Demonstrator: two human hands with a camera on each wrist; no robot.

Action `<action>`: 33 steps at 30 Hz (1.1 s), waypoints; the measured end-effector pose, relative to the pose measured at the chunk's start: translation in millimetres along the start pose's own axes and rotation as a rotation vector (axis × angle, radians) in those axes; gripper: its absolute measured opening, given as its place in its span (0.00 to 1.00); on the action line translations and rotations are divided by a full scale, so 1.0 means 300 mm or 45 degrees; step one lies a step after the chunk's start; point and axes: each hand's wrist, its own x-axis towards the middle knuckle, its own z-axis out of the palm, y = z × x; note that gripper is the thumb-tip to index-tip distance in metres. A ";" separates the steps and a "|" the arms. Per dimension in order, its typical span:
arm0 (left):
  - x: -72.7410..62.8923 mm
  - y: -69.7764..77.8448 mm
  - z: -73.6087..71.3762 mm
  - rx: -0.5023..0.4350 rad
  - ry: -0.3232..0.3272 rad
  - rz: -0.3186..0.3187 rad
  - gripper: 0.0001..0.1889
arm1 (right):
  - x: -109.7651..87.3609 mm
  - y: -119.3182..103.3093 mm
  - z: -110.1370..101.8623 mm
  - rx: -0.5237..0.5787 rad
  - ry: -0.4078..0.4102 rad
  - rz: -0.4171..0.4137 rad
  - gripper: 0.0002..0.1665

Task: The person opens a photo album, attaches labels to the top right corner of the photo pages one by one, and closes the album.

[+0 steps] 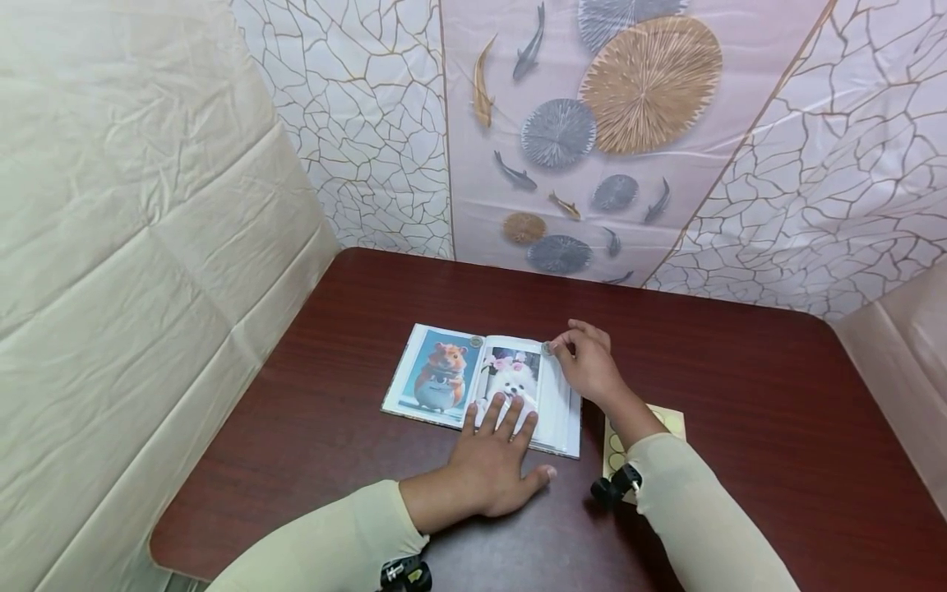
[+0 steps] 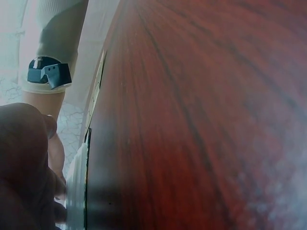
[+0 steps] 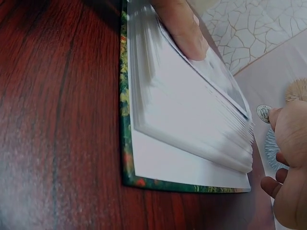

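Observation:
An album (image 1: 560,415) lies spread on the table. Its left page carries a hamster picture (image 1: 440,380) with a small round sticker (image 1: 476,341) at the top right corner; on the right page is a picture of a fluffy white dog (image 1: 515,376). My left hand (image 1: 491,470) rests with spread fingers over the lower edge of the dog picture. Near that picture's upper right corner, my right hand (image 1: 592,368) pinches a round printed sticker (image 3: 263,113) between thumb and forefinger. In the right wrist view the sticker appears raised beyond the album's page stack (image 3: 192,124).
A yellowish sheet of round stickers (image 1: 673,421) lies right of the album, partly beneath the right forearm. The dark red-brown table (image 1: 296,444) meets a patterned cloth backdrop (image 1: 370,123) behind. Each wrist wears a black camera mount (image 1: 617,487).

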 end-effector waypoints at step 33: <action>0.001 -0.005 0.000 -0.040 -0.004 0.008 0.43 | 0.032 -0.010 0.044 0.000 -0.047 0.049 0.13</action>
